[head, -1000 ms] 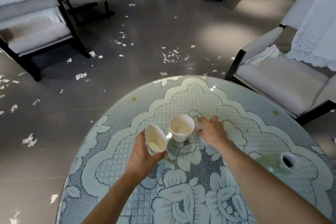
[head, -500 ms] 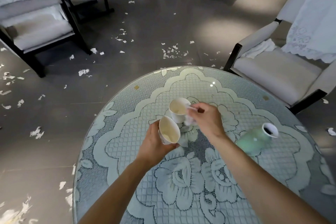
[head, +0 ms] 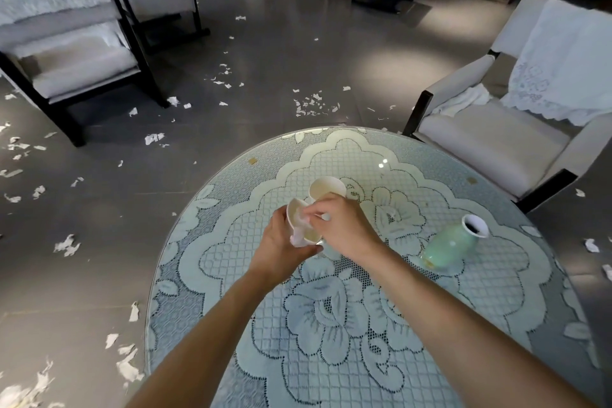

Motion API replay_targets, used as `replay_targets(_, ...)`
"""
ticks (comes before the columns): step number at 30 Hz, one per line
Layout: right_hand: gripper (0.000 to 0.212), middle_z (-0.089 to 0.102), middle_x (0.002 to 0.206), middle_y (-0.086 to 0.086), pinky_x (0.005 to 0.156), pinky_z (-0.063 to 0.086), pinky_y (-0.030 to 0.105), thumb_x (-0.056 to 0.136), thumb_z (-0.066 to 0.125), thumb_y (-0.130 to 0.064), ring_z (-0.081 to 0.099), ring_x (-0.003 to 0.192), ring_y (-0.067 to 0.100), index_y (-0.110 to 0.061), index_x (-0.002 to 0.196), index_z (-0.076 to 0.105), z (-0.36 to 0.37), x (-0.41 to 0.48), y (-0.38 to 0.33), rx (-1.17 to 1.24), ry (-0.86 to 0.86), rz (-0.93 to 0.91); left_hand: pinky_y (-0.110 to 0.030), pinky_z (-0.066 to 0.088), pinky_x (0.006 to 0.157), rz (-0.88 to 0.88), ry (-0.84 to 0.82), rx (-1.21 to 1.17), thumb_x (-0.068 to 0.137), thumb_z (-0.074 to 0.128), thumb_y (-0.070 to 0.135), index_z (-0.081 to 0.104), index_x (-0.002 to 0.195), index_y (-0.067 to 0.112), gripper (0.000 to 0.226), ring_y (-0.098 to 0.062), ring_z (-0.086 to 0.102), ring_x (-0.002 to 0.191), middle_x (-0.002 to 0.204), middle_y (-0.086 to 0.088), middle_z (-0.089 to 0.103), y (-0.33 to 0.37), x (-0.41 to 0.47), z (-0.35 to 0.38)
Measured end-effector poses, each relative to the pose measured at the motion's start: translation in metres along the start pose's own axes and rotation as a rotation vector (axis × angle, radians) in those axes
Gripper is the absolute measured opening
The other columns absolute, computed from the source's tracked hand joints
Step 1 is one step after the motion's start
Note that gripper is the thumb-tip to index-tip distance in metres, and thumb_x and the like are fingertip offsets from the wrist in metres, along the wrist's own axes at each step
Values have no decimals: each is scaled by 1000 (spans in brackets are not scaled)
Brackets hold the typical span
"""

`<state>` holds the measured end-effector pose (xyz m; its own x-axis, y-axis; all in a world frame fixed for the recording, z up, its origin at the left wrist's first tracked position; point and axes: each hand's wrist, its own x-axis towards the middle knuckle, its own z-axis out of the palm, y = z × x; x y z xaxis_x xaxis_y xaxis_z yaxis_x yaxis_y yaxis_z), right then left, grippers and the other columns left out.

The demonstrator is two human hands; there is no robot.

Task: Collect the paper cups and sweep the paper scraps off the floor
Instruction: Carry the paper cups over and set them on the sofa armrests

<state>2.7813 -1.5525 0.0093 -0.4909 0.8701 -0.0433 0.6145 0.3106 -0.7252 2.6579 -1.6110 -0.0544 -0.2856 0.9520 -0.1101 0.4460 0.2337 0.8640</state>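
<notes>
My left hand (head: 280, 243) grips a squashed white paper cup (head: 295, 213), tilted with its mouth toward me, above the round table (head: 364, 149). My right hand (head: 341, 225) pinches a crumpled white paper scrap (head: 299, 231) and holds it in the mouth of that cup. A second white paper cup (head: 326, 187) stands upright on the table just behind both hands. Several white paper scraps (head: 313, 104) lie scattered over the grey floor, with more scraps (head: 66, 245) to the left of the table.
A pale green vase (head: 453, 243) lies on its side on the lace-patterned table top, right of my hands. A white armchair (head: 490, 139) stands close to the table's far right. Two black-framed chairs (head: 76, 53) stand at the far left.
My right hand has moved left from beside the standing cup, carrying the paper scrap to the mouth of the cup in my left hand. The view has pulled back from the table.
</notes>
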Motion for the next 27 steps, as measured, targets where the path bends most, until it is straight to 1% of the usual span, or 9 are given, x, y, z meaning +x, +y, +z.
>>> replay_targets(3,24,57,116,-5,73,35,-1,91,58,-11,52,103,6,-16,112,70,1,3,2,1,44,-6,-35,49,89,-11,-2,-10,67,84,28,30,137,16,89,-21,51,113,125,-3,49,-1,3,-1)
replay_targets(6,28,58,122,-3,88,39,11,93,54,-8,53,103,5,-15,117,66,-4,8,3,116,157,37,-32,46,91,-24,0,-13,67,84,29,27,139,16,93,-21,47,114,128,-2,45,-2,5,-3)
replay_targets(8,35,51,127,2,93,38,18,93,54,-11,50,111,10,-16,128,58,-6,16,14,70,209,92,-33,46,94,-38,-10,-21,68,84,27,26,140,17,94,-20,46,116,130,-2,43,-5,6,-6)
replay_targets(11,69,32,145,7,106,34,34,89,63,-26,33,134,23,-21,149,27,-2,36,36,-47,122,209,-30,47,93,-55,-13,-8,68,84,24,25,140,17,93,-18,45,116,130,0,42,-14,5,-12)
replay_targets(14,103,12,156,11,113,25,49,79,72,-43,17,143,30,-29,152,1,9,59,48,-129,-8,334,-14,44,81,-66,11,9,67,85,23,26,139,17,93,-18,46,115,126,2,43,-27,5,-23)
replay_targets(15,107,10,157,11,113,23,51,77,73,-44,16,143,31,-30,152,-2,13,66,49,-141,-36,352,-15,44,83,-66,24,16,66,85,24,25,140,18,95,-19,46,117,127,2,43,-31,6,-28)
replay_targets(19,96,24,148,12,107,35,42,82,72,-24,36,132,30,-24,152,5,25,82,49,-75,-41,367,-41,43,101,-113,50,66,66,84,30,12,148,20,109,-23,42,124,142,-3,35,-45,4,-49)
replay_targets(23,78,38,136,10,94,44,35,82,72,-23,46,121,27,-11,145,28,19,82,45,26,86,315,-35,46,91,-135,108,64,68,83,26,23,141,16,95,-20,45,114,134,-5,41,-52,4,-63)
replay_targets(27,72,39,133,8,95,45,38,81,73,-22,47,119,27,-13,140,34,3,76,44,24,123,281,-37,46,92,-159,134,13,68,84,23,25,139,15,92,-24,47,116,129,-4,43,-50,5,-63)
